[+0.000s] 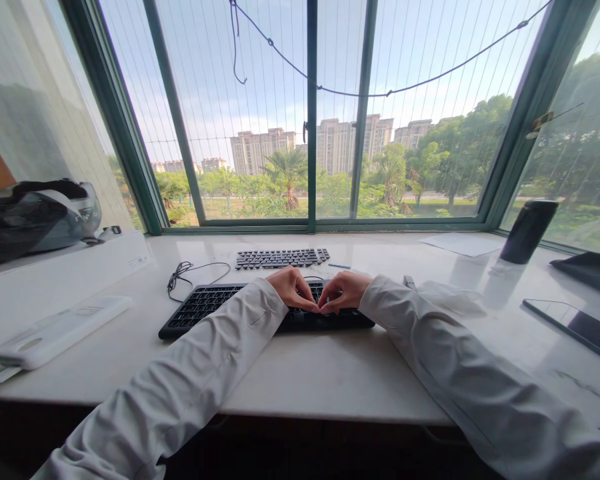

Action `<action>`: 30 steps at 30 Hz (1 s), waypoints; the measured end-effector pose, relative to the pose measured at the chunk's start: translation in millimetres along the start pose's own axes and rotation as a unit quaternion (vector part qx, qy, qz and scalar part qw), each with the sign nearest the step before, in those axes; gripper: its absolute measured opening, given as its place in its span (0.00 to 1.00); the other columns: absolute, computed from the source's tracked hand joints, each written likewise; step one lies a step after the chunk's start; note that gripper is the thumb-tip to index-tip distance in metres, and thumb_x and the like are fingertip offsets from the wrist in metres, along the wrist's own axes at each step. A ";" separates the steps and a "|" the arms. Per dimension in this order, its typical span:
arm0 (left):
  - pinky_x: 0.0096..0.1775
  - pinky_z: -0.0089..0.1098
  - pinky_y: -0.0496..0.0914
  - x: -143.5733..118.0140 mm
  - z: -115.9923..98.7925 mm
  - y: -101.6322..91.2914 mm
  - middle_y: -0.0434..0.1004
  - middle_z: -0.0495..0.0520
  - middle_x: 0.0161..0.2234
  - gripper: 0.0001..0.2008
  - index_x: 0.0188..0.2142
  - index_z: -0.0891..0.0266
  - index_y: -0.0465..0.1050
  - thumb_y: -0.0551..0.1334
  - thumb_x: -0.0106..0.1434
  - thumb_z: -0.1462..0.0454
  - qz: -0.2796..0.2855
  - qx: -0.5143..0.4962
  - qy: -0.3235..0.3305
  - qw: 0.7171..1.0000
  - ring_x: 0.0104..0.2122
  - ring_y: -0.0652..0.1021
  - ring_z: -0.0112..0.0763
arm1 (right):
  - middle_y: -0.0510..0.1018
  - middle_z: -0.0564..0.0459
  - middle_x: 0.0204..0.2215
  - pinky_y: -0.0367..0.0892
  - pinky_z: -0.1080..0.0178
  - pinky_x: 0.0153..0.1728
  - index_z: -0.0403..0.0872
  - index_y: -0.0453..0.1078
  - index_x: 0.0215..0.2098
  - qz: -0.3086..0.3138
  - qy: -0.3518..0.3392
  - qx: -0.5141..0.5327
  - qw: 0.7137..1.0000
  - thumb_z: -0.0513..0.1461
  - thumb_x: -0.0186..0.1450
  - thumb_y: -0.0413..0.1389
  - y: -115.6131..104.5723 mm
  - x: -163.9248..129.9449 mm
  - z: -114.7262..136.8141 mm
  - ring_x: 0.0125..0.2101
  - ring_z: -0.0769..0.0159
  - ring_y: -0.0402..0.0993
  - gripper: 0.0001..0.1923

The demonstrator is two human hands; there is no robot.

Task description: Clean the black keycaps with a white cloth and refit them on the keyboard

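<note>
At a pale counter (300, 373) under a wide window (310, 113), two white-sleeved arms reach in from the near edge and meet over a black keyboard (205, 308). The left hand (294, 288) and right hand (344, 291) are both curled, fingertips pressed down together on the right half of the keys and touching each other; whether they pinch anything between them cannot be told. The keyboard lies with its long axis left to right, roughly parallel to the counter's near edge, with a bare strip of counter in front of it. No key legends or brand marks can be read. To the left lies a white box (60, 330), its printing too small to read; a phone (575, 327) lies at right. Behind the keyboard, a loose cable (190, 272) and a flat set of dark keycaps (281, 258) sit apart from it. Farther right stands a black cup (528, 231), near a sheet of paper (463, 244). A bag (30, 217) rests far left.
</note>
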State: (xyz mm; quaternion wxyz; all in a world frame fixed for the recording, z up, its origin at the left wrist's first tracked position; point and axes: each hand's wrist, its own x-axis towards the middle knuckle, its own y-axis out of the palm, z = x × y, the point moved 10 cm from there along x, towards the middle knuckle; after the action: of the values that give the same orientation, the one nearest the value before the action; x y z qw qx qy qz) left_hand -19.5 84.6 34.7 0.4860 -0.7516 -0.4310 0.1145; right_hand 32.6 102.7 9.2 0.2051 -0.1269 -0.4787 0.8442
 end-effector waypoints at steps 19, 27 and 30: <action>0.20 0.23 0.55 -1.4 -8.3 1.6 0.72 0.49 0.14 0.14 0.30 0.64 0.81 0.67 0.47 0.56 0.027 0.010 0.008 1.000 0.14 0.62 0.17 | 0.77 0.56 0.19 0.60 0.70 0.25 0.46 0.77 0.32 -0.008 -0.003 -0.012 1.000 0.48 0.53 0.59 5.0 -0.2 5.6 0.22 0.71 0.70 0.16; 0.18 0.24 0.50 -1.0 -3.0 0.8 0.68 0.48 0.12 0.15 0.28 0.64 0.81 0.68 0.45 0.55 0.010 0.008 -0.002 1.000 0.13 0.55 0.16 | 0.77 0.55 0.19 0.60 0.70 0.25 0.45 0.76 0.33 -0.006 -0.018 -0.008 1.000 0.48 0.54 0.59 4.5 -0.1 6.2 0.22 0.71 0.70 0.16; 0.18 0.25 0.48 -1.1 -3.4 -0.1 0.65 0.46 0.10 0.15 0.28 0.64 0.81 0.68 0.45 0.55 0.006 0.006 -0.005 1.000 0.14 0.53 0.16 | 0.77 0.55 0.20 0.60 0.70 0.24 0.45 0.76 0.34 -0.004 -0.006 -0.002 1.000 0.49 0.53 0.59 3.6 -1.4 5.9 0.22 0.71 0.70 0.18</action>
State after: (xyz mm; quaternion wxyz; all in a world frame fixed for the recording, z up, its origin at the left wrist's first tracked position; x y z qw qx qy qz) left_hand -18.2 81.6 36.3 0.4875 -0.7505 -0.4286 0.1239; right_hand 30.7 96.0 9.2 0.2050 -0.1201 -0.4824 0.8431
